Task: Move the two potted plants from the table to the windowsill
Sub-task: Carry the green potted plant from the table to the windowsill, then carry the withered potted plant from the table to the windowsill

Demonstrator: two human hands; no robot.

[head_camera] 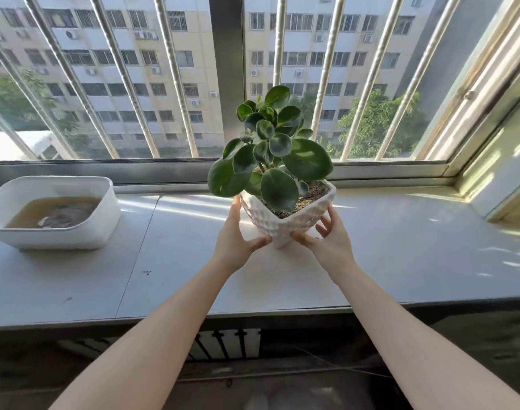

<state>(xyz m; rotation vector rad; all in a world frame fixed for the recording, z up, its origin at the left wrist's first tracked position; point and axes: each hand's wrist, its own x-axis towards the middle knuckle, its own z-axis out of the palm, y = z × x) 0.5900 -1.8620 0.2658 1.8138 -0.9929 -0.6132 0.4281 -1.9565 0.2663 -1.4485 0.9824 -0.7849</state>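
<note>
— What's nearest the camera?

— Two bare forearms reaching forward over the front edge of the windowsill (282, 279). Below that edge a radiator (226, 344) shows in the shadow.

— And the hands?

— Both are on the same thing. The left hand (233, 235) presses flat against the left side of the white pot (285, 220), thumb hooked under its lower front. The right hand (331, 235) cups the right side, thumb at the base, fingers spread up the wall. So both are grasping the pot, one from each side.

— Where does the pot stand?

— On the windowsill, about the middle of it, turned so one corner points toward the person. Whether its base is fully down on the sill or held just above it, I cannot tell. The pot is square and dimpled, with soil showing at the top.

— The plant itself?

— A potted plant (270, 149) with round, glossy green leaves, upright, rising in front of the window frame.

— Anything else on the sill?

— A white tub (99, 214) at the far left, well apart from the pot, holding murky water.

— Beyond that?

— The window's metal bars (176, 75), then an apartment block (119, 54) and trees (377, 125) outside.
</note>
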